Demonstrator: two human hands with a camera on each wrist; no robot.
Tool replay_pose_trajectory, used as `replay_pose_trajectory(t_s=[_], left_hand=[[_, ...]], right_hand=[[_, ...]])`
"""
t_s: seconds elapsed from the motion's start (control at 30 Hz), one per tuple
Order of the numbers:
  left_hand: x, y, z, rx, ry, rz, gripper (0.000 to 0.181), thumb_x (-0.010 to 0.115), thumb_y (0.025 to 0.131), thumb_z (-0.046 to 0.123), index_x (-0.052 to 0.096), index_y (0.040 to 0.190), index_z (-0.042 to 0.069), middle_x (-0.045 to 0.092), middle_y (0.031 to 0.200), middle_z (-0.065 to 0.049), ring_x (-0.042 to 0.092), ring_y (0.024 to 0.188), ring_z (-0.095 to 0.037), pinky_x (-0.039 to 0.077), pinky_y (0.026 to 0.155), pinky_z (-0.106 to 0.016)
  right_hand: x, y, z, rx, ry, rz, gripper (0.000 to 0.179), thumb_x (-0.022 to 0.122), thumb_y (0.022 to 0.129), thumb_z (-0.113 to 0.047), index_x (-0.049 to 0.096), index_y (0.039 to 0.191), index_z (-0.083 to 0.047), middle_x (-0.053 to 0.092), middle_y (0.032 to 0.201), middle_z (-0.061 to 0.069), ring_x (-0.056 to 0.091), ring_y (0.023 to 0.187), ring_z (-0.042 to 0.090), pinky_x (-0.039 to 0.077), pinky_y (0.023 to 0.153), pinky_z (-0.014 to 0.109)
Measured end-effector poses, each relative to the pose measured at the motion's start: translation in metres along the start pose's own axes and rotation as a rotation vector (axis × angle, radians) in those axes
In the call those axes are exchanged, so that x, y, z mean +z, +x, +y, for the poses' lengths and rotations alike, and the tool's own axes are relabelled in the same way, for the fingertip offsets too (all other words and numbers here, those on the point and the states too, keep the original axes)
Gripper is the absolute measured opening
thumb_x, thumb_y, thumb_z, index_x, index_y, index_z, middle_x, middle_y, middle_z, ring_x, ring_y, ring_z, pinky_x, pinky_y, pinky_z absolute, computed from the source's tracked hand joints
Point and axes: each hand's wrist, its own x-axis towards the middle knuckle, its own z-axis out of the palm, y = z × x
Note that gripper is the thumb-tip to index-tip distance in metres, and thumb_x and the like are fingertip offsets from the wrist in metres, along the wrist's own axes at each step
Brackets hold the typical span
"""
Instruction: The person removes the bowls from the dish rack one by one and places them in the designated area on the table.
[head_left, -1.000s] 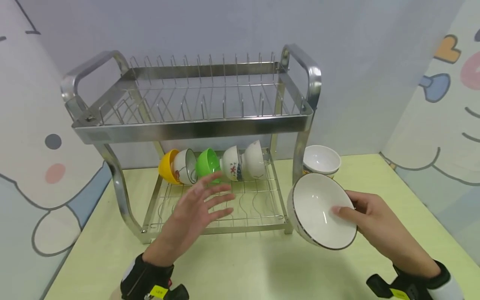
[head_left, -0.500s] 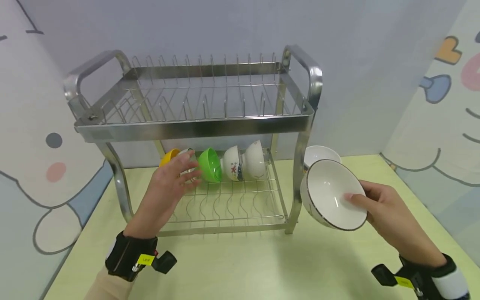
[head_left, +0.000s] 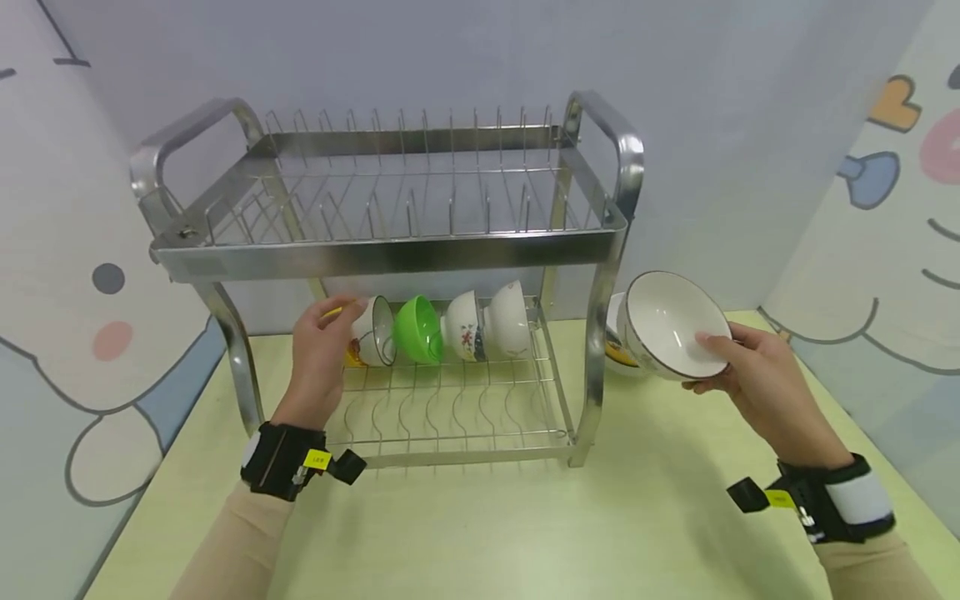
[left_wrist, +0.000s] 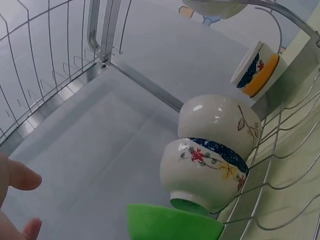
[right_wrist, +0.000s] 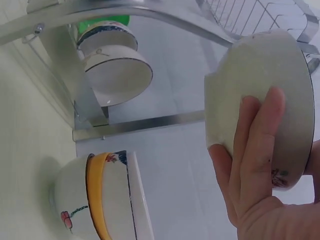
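Observation:
My right hand (head_left: pixel 765 375) holds a white bowl (head_left: pixel 671 321) with a dark rim, thumb inside and fingers spread under its outside (right_wrist: pixel 270 100). The bowl tilts toward me, above the table. My left hand (head_left: pixel 318 346) is at the left end of the rack's lower tier, its thumb against or just beside a white dark-rimmed bowl (head_left: pixel 378 333). A yellow bowl (head_left: pixel 351 357) is mostly hidden behind this hand. Two left fingertips (left_wrist: pixel 25 177) show apart in the left wrist view; contact there is hidden. To the right stand a green bowl (head_left: pixel 418 331) and two white bowls, including a flowered one (head_left: pixel 463 327).
A two-tier metal dish rack (head_left: pixel 390 254) stands on the pale green table (head_left: pixel 480 525); its upper tier has upright wires. Stacked bowls (right_wrist: pixel 100 195), one with a yellow band, sit beside the rack's right leg, partly behind the held bowl.
My left hand has moved left and in to the bowls at the rack's left end. My right hand has raised the held bowl and carried it slightly away from me, toward the stacked bowls.

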Motion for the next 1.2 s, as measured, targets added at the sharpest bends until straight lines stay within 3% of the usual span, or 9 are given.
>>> replay_pose_trajectory(t_s=[0.23, 0.33, 0.43, 0.5, 0.67, 0.73, 0.9, 1.03, 1.2], left_hand=[[-0.002, 0.015, -0.015, -0.081, 0.036, 0.035, 0.066, 0.065, 0.088, 0.038, 0.035, 0.139, 0.007, 0.029, 0.135, -0.016, 0.042, 0.103, -0.029, 0.039, 0.091, -0.039], [0.000, 0.020, -0.020, -0.107, 0.147, 0.060, 0.072, 0.064, 0.087, 0.042, 0.029, 0.143, 0.011, 0.028, 0.136, -0.019, 0.034, 0.109, -0.032, 0.041, 0.091, -0.039], [0.000, 0.024, -0.024, -0.124, 0.308, 0.083, 0.080, 0.062, 0.085, 0.051, 0.025, 0.146, 0.015, 0.022, 0.138, -0.023, 0.023, 0.116, -0.037, 0.037, 0.094, -0.046], [-0.001, 0.026, -0.027, -0.109, 0.407, 0.078, 0.087, 0.059, 0.082, 0.058, 0.020, 0.147, 0.015, 0.017, 0.139, -0.026, 0.015, 0.119, -0.040, 0.028, 0.096, -0.053], [-0.004, 0.032, -0.033, -0.011, 0.556, 0.062, 0.099, 0.052, 0.082, 0.066, 0.008, 0.149, 0.009, 0.010, 0.141, -0.031, 0.006, 0.122, -0.046, 0.012, 0.095, -0.062], [-0.004, 0.035, -0.034, -0.002, 0.570, 0.081, 0.097, 0.049, 0.083, 0.068, 0.009, 0.149, 0.008, 0.011, 0.140, -0.032, 0.006, 0.122, -0.046, 0.013, 0.094, -0.061], [-0.002, 0.044, -0.032, -0.043, 0.529, 0.158, 0.089, 0.041, 0.084, 0.071, 0.019, 0.147, 0.013, 0.018, 0.138, -0.030, 0.009, 0.120, -0.043, 0.017, 0.086, -0.052], [0.000, 0.051, -0.033, -0.052, 0.518, 0.187, 0.081, 0.040, 0.087, 0.067, 0.025, 0.146, 0.014, 0.021, 0.140, -0.027, 0.012, 0.121, -0.042, 0.017, 0.087, -0.051], [0.001, 0.056, -0.038, -0.052, 0.506, 0.171, 0.068, 0.042, 0.091, 0.055, 0.034, 0.143, 0.011, 0.030, 0.139, -0.023, 0.020, 0.122, -0.040, 0.018, 0.094, -0.058]], right_hand=[[-0.001, 0.021, 0.006, 0.006, 0.000, 0.059, 0.065, 0.057, 0.095, -0.025, 0.027, 0.135, 0.016, 0.062, 0.096, 0.009, 0.067, 0.066, 0.025, 0.058, 0.059, 0.024], [-0.001, 0.028, 0.009, 0.018, -0.014, 0.086, 0.065, 0.058, 0.094, -0.027, 0.029, 0.132, 0.017, 0.062, 0.092, 0.007, 0.067, 0.066, 0.023, 0.058, 0.058, 0.024], [-0.001, 0.036, 0.012, 0.026, -0.058, 0.111, 0.059, 0.058, 0.094, -0.029, 0.035, 0.125, 0.016, 0.058, 0.094, 0.010, 0.067, 0.067, 0.022, 0.058, 0.059, 0.024], [-0.001, 0.043, 0.014, 0.019, -0.091, 0.122, 0.052, 0.058, 0.094, -0.029, 0.039, 0.117, 0.014, 0.057, 0.094, 0.012, 0.067, 0.067, 0.021, 0.058, 0.059, 0.025], [-0.003, 0.058, 0.018, -0.006, -0.042, 0.111, 0.037, 0.056, 0.096, -0.020, 0.038, 0.100, 0.012, 0.056, 0.087, 0.018, 0.067, 0.061, 0.023, 0.058, 0.056, 0.026], [-0.006, 0.063, 0.020, 0.005, -0.055, 0.113, 0.035, 0.053, 0.097, -0.018, 0.038, 0.098, 0.013, 0.058, 0.083, 0.016, 0.067, 0.058, 0.022, 0.058, 0.054, 0.026], [-0.014, 0.074, 0.021, 0.025, -0.227, 0.142, 0.041, 0.045, 0.100, -0.019, 0.045, 0.100, 0.021, 0.066, 0.061, 0.007, 0.065, 0.051, 0.019, 0.057, 0.049, 0.024], [-0.017, 0.080, 0.023, 0.007, -0.385, 0.156, 0.043, 0.042, 0.100, -0.018, 0.053, 0.083, 0.020, 0.062, 0.050, 0.004, 0.060, 0.043, 0.016, 0.053, 0.039, 0.023], [-0.016, 0.085, 0.026, 0.011, -0.593, 0.160, 0.046, 0.042, 0.099, -0.019, 0.055, 0.065, 0.009, 0.057, 0.047, 0.002, 0.054, 0.041, 0.015, 0.046, 0.034, 0.025]])
